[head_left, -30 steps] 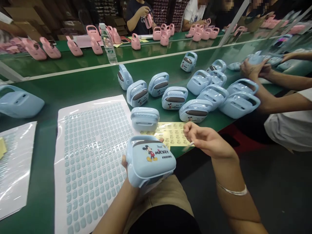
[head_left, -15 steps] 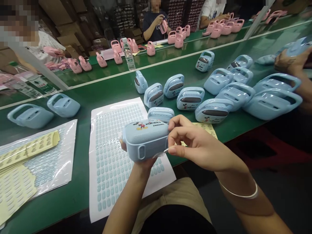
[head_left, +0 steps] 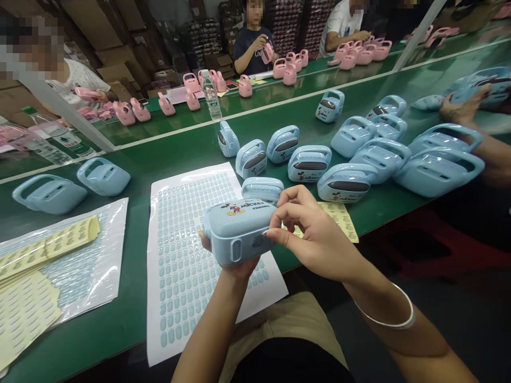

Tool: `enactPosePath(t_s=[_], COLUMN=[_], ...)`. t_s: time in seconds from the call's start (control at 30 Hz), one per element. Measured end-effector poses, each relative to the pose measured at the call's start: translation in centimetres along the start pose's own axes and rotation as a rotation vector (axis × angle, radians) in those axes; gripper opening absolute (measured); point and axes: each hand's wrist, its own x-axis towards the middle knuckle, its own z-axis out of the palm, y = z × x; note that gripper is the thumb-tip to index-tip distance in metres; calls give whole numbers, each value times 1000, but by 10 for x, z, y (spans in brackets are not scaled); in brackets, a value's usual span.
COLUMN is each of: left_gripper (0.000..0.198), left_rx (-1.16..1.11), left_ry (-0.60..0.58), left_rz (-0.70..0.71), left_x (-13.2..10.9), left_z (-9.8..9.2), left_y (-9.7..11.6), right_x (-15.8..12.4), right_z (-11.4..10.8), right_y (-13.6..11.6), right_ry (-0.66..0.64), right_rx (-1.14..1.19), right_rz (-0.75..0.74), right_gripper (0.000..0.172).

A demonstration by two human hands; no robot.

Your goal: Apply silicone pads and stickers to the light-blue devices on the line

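Blue case (head_left: 235,234) with a cartoon print on its upper face is held off the table, above the near edge of the white sheet of blue oval pads (head_left: 179,276), small end face with an oval recess turned towards the camera

Left hand (head_left: 233,268) wraps the case from below, thumb on its left edge, grip closed around it

Right hand (head_left: 315,234) sits at the case's right end, thumb and forefinger pinched close together and touching the shell; a small pale speck at the fingertip, too small to identify. Thin bangle (head_left: 395,319) on that wrist

Just behind the held case: a second blue unit (head_left: 262,189) on the green table (head_left: 159,154), and to its right a yellow label sheet (head_left: 344,221). Further back, a loose row of like blue units (head_left: 309,163), more piled to the right

Left side: clear bag with yellow sheets (head_left: 59,255), two blue shells (head_left: 104,175) behind it

Far belt: water bottle (head_left: 211,96), pink units (head_left: 191,85). A co-worker's hand (head_left: 459,109) at far right, on a blue unit
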Motion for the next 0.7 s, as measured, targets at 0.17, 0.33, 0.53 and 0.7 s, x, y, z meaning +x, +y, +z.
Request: enactPosePath(t_s=[0.17, 0.33, 0.53, 0.7], left_gripper=[75, 74, 72, 57], left_rx=[-9, 22, 1, 40], left_ry=[9, 38, 55, 134], left_rz=[42, 107, 178, 323], left_x=[-1, -5, -2, -24], left_z=[-2, 1, -11, -25], left_y=[-3, 5, 26, 77], right_x=[-11, -29, -28, -24], right_z=[18, 20, -22, -31], right_y=[8, 23, 80, 131], right_ry=[248, 379, 203, -148], right_rx=[-164, -92, -24, -202], right_rz=[-198, -237, 310, 657], right_gripper=[5, 4, 13, 11])
